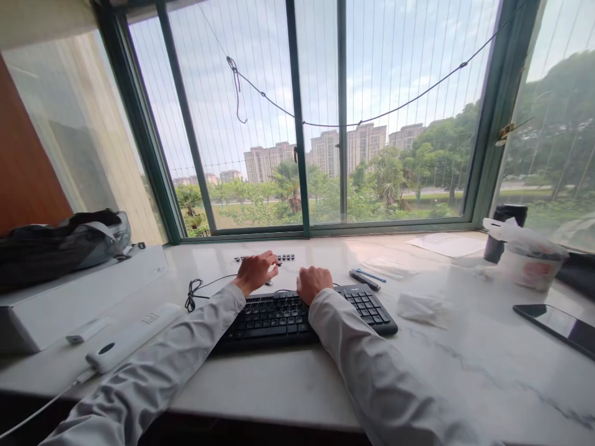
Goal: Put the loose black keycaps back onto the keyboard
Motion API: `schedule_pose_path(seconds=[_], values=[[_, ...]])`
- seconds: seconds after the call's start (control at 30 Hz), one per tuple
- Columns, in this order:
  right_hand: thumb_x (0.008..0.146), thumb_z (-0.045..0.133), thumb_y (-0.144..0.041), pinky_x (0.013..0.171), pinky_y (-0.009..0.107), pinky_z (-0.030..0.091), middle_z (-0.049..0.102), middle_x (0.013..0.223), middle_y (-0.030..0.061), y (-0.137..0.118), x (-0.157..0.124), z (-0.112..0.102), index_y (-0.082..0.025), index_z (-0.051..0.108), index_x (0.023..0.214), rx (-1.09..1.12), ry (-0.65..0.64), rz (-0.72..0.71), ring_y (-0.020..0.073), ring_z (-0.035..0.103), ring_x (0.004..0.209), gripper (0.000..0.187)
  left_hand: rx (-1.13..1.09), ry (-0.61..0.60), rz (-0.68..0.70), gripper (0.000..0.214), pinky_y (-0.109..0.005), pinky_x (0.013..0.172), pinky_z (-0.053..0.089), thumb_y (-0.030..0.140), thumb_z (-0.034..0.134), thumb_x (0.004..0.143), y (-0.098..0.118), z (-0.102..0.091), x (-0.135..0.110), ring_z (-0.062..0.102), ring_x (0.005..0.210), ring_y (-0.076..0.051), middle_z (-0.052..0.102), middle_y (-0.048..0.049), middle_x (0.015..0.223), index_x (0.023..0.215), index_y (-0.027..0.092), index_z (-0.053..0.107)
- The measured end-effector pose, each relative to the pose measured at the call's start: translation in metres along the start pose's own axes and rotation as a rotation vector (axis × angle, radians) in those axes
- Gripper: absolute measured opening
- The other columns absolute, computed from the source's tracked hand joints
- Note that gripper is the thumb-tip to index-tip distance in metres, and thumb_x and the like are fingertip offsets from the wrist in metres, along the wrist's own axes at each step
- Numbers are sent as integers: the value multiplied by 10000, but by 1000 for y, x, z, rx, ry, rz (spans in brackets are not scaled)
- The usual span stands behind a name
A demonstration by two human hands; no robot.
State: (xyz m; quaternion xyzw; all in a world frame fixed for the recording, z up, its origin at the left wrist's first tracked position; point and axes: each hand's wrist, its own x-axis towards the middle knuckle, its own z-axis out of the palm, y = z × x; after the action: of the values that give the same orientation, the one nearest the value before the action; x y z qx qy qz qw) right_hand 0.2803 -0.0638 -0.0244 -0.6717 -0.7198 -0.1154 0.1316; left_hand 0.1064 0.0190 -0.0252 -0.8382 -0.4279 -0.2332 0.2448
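A black keyboard (279,331) lies on the marble-patterned counter, with some key positions along its upper rows looking bare. Behind it, small black keycaps (286,257) stand in a line, partly covered by my left hand (255,273). That hand is above the keyboard's back edge, its fingers bent together around a small dark piece that looks like a keycap (279,264). My right hand (314,284) rests at the keyboard's upper middle, fingers curled closed. Whatever its fingertips grip is hidden behind the hand. The keyboard's thin black cable (194,295) is coiled to the left.
Right of the hands lie a black pen-like tool and a blue stick (367,277), then a clear plastic bag (423,308). Farther right are a phone (560,325), a bagged tub (532,263) and a dark cup (495,241). A white power strip (134,337) and box (88,288) sit left.
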Motion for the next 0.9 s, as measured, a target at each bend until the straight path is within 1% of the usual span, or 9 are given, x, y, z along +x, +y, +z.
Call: schedule_pose_path(seconds=[0.07, 0.13, 0.2, 0.33, 0.47, 0.57, 0.67, 0.73, 0.9], values=[[883, 387, -325, 670, 320, 450, 681, 913, 148, 0, -1, 1, -154, 649, 955, -10, 12, 7, 239, 652, 837, 321, -13, 5, 5, 194, -273, 544, 342, 331, 475, 816, 10, -4, -9, 606, 714, -182, 641, -25, 907, 891, 230, 624], [895, 370, -334, 664, 315, 443, 682, 901, 140, -2, -1, 2, -162, 642, 962, -21, 16, 6, 233, 652, 826, 329, -23, -5, 27, 172, -276, 535, 339, 317, 485, 810, 14, -6, -15, 608, 705, -185, 639, -31, 879, 876, 222, 613], [906, 353, -342, 659, 311, 436, 683, 886, 129, -5, -2, 2, -173, 636, 967, -32, 17, -5, 225, 652, 814, 336, -36, -5, 31, 167, -273, 534, 339, 310, 486, 810, 12, -9, -18, 608, 706, -184, 636, -35, 894, 882, 219, 606], [908, 341, -353, 662, 312, 422, 683, 878, 119, -12, -3, 4, -191, 639, 974, -57, 10, -39, 226, 648, 810, 346, -80, 3, 35, 168, -268, 552, 353, 290, 505, 785, 4, -15, -21, 607, 724, -177, 624, -41, 1001, 899, 206, 595], [897, 335, -364, 663, 322, 415, 683, 875, 112, -16, -4, 9, -203, 656, 968, -84, -5, -61, 238, 644, 806, 366, -201, -45, 171, 209, -263, 608, 388, 241, 535, 735, -2, -16, -25, 609, 762, -176, 643, -24, 933, 934, 204, 582], [899, 318, -382, 685, 330, 408, 681, 896, 118, -16, -4, 11, -211, 659, 987, -104, -28, -45, 240, 638, 828, 392, -272, -65, 261, 166, -253, 618, 393, 226, 538, 719, -3, -14, -27, 609, 733, -165, 656, -1, 848, 878, 206, 580], [897, 319, -401, 700, 331, 400, 680, 922, 120, -14, -3, 11, -230, 657, 1026, -116, -58, -19, 240, 632, 849, 401, -290, -59, 309, 136, -240, 586, 378, 232, 550, 710, -4, -12, -29, 596, 676, -151, 659, 4, 804, 838, 199, 582], [896, 315, -404, 700, 330, 397, 681, 924, 117, -11, -3, 12, -238, 662, 1025, -119, -60, -14, 240, 629, 848, 406, -311, -57, 335, 139, -231, 576, 376, 229, 556, 707, -5, -11, -29, 587, 658, -139, 660, 7, 811, 840, 199, 585], [896, 311, -410, 689, 321, 393, 685, 900, 98, -11, -3, 15, -265, 664, 1032, -117, -35, -21, 234, 627, 827, 405, -439, -68, 381, 204, -218, 657, 423, 185, 554, 704, -7, -7, -29, 599, 715, -125, 663, 4, 861, 903, 195, 600]])
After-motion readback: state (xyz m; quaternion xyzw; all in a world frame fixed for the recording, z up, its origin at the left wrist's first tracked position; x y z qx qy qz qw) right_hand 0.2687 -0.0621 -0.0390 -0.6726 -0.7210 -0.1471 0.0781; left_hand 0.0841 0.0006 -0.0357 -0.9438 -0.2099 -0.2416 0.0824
